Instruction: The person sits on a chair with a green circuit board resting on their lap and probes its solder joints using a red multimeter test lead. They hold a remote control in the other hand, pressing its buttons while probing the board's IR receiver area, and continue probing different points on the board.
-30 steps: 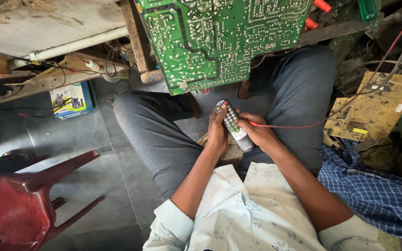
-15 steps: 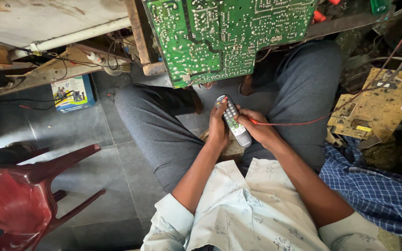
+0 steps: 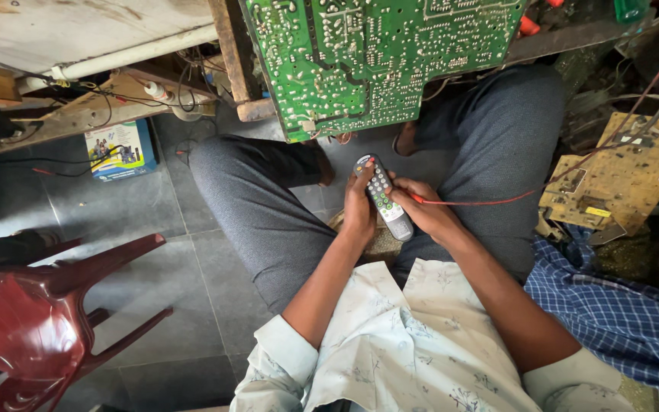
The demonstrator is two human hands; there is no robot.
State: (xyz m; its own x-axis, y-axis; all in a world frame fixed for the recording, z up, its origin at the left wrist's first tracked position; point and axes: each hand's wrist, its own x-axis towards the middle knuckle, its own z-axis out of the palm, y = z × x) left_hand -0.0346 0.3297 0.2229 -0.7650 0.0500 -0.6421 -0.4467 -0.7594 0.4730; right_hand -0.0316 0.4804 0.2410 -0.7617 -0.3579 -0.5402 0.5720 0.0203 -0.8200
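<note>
While we sit with our knees apart under the green circuit board (image 3: 375,61), we hold the grey remote control (image 3: 381,197) in our lap, between both hands and touching each of them. Its long axis runs on a slant, the button end pointing up and away toward the board, the plain end pointing down toward our right side. Our left hand (image 3: 358,207) is curled around its left edge, thumb laid over the upper buttons, so it carries most of the grip. Our right hand (image 3: 425,214) closes on the lower right edge and also pinches the tip of a red wire (image 3: 512,200), which trails off to the right toward the yellow-brown circuit board (image 3: 619,175). Both hands lie equally near; the remote sits just left of the wire tip. A red plastic chair (image 3: 32,320) stands well apart on the tiled floor (image 3: 116,221).
</note>
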